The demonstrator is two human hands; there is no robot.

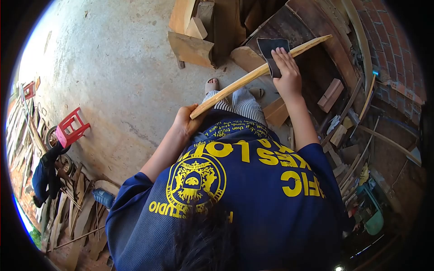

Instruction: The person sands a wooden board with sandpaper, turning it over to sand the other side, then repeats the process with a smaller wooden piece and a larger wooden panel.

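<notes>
A long, narrow strip of pale wood (244, 85) runs slantwise in front of my body, its far end pointing up to the right. Its near end is gripped by my left hand (184, 120), fingers closed around it. Higher along the strip, my right hand (287, 72) presses a dark sheet of sandpaper (271, 49) against the wood. The sheet lies under my fingers and sticks out to their left. Part of the strip is hidden beneath the sheet and the hand.
Wood offcuts (192, 47) lean together ahead of my feet. To the right are a reddish wooden block (330, 95), loose sticks and a brick wall (398, 45). A red plastic stool (72, 127), a blue water bottle (103, 198) and piled planks (77, 226) are at left on concrete.
</notes>
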